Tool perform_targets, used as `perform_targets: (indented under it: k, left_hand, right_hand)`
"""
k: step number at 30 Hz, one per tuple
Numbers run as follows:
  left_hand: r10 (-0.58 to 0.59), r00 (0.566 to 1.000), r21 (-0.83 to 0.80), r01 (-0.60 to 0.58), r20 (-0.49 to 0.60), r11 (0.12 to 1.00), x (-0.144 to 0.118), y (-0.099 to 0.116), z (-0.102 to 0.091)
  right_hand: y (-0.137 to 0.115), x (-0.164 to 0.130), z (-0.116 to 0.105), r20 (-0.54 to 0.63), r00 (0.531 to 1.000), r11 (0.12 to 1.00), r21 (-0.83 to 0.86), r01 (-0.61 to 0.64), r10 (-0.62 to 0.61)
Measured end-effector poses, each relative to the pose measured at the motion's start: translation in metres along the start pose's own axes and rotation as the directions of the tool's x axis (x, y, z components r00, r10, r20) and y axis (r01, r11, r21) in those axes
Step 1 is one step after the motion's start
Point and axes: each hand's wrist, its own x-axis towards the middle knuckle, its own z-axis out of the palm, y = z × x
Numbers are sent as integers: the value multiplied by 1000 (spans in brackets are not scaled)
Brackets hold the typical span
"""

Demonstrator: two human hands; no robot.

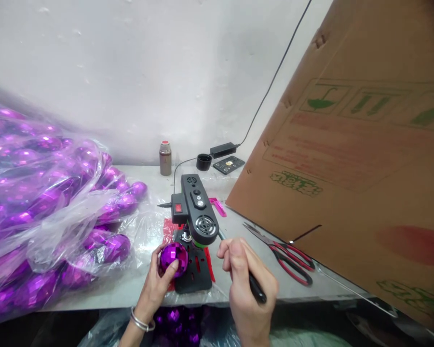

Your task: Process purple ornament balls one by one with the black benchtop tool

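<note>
My left hand (158, 277), with a silver bangle at the wrist, is closed round a shiny purple faceted ball (174, 259). My thumb presses on the ball's front. The ball is beside a black machine (198, 207) with round vents, buttons and a red switch, which stands over a slotted black base (194, 283). My right hand (251, 284) grips a slim tool by its black handle (256, 289). A short length of its thin shaft shows near the machine's head; its tip is hidden, so I cannot tell its exact kind.
Plastic bags of purple balls (58, 193) fill the left. Scissors (285, 255) with red and black handles lie at right, before a large leaning carton (340, 159). Behind are a bottle (165, 159), a black cup (204, 162) and a power adapter (223, 150) with its cable.
</note>
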Motion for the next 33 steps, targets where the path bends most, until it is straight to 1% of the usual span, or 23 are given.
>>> perform_targets:
  k: [2, 4, 8, 13, 16, 19, 21, 22, 25, 27, 30, 32, 33]
  left_hand:
    - [61, 998, 155, -61, 8, 986, 3, 0, 6]
    - [121, 993, 247, -121, 16, 962, 5, -2, 13]
    - [239, 971, 284, -226, -11, 932, 9, -9, 21]
    - [327, 945, 325, -314, 16, 892, 12, -16, 25]
    - [379, 925, 363, -356, 6, 861, 12, -19, 27]
    - [425, 905, 398, -400, 28, 826, 13, -20, 26]
    - [412, 908, 402, -404, 70, 822, 13, -20, 22]
    - [386, 918, 397, -387, 87, 832, 13, -19, 19]
    - [266, 958, 355, -286, 104, 890, 14, -16, 13]
    - [185, 980, 285, -199, 75, 938, 16, -13, 11]
    - [69, 997, 111, -73, 45, 991, 23, -9, 8]
    - [13, 997, 32, -16, 77, 999, 28, -6, 5]
    - [-1, 995, 18, -1, 98, 1000, 29, -5, 4]
  right_hand:
    - [-1, 2, -1, 2, 1000, 1000, -4, 20, -20]
    - [-2, 2, -1, 6, 1000, 1000, -8, 31, -31]
    - [-1, 0, -1, 14, 999, 999, 6, 31, -31]
    - [1, -3, -1, 8, 999, 999, 18, 32, -33]
    - [2, -3, -1, 4, 1000, 999, 18, 27, -27]
    - [2, -3, -1, -2, 1000, 1000, 18, 19, -19]
    - [2, -3, 0, 0, 1000, 1000, 20, 12, -12]
    - [2, -3, 0, 2, 1000, 1000, 19, 11, -11]
    - [1, -3, 0, 7, 1000, 1000, 14, 10, -10]
    - [0, -4, -1, 11, 1000, 1000, 13, 11, -11]
    - [1, -5, -2, 15, 1000, 1000, 22, 12, -13]
    - [2, -6, -2, 16, 1000, 999, 29, 14, -14]
    - [3, -7, -2, 16, 1000, 999, 32, 14, -14]
